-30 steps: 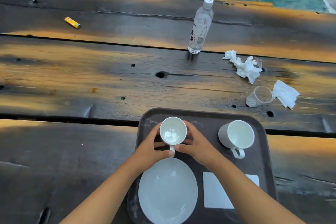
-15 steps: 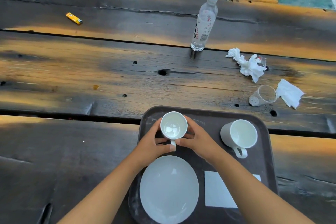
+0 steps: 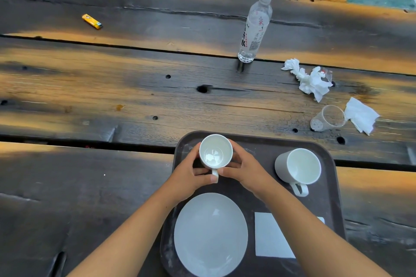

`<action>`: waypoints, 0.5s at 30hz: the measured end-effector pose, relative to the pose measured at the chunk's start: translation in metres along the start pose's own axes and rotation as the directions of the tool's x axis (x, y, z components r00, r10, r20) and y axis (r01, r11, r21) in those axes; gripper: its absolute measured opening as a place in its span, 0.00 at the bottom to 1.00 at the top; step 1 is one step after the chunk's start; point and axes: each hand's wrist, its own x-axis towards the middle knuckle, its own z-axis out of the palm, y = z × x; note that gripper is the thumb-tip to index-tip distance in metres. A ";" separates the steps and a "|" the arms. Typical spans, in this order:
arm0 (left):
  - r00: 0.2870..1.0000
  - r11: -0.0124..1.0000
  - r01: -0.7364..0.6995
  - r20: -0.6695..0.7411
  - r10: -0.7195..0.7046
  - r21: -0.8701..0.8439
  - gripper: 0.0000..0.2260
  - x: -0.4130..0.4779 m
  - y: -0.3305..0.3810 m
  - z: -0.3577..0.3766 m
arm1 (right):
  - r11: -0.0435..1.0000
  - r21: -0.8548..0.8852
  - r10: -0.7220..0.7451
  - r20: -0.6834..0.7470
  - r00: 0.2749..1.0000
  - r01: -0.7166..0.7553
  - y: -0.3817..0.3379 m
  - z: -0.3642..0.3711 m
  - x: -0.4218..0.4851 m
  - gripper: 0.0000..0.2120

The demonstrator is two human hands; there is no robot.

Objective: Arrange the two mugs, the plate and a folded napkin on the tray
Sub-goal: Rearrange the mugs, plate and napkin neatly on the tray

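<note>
Your 2 hands hold the left mug (image 3: 215, 152) at the far-left corner of the tray (image 3: 254, 146). Your left hand (image 3: 189, 177) wraps the mug's left side, fingers curled round the wall and thumb lying by the handle. Your right hand (image 3: 245, 171) wraps the right side the same way, its thumb tip close to the handle. The handle points toward you, between your 2 thumbs. The mug is upright with its mouth up. I cannot tell whether its base rests on the tray or sits just above it.

The right mug (image 3: 298, 166) stands at the far-right corner of the tray, mouth up, handle toward you, well apart from both hands. The plate (image 3: 210, 234) lies on the near-left part of the tray, just on the near side of your hands. The folded napkin (image 3: 271, 236) lies flat on the near-right part, just beside the plate, and your right forearm covers part of it.

The tray rests on the near planks of a dark wooden table (image 3: 135, 101). Beyond the tray a clear bottle (image 3: 256, 27) stands upright with its cap on. A yellow lighter (image 3: 92, 21) lies at the far left. To the right of the bottle lies a crumpled tissue (image 3: 308, 80). Nearer you than that, a clear plastic cup (image 3: 328, 118) lies on its side, just beside a flat tissue (image 3: 361, 116).
</note>
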 end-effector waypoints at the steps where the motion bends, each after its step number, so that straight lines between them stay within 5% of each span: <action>1: 1.000 1.000 -0.001 0.000 0.001 0.004 0.40 0.000 0.000 0.000 | 1.000 -0.006 0.001 -0.002 1.000 -0.001 -0.001 0.000 0.000 0.35; 15: 1.000 1.000 0.011 -0.001 -0.011 -0.009 0.40 0.000 0.001 0.000 | 1.000 -0.017 0.008 -0.003 1.000 -0.008 -0.001 -0.001 0.002 0.35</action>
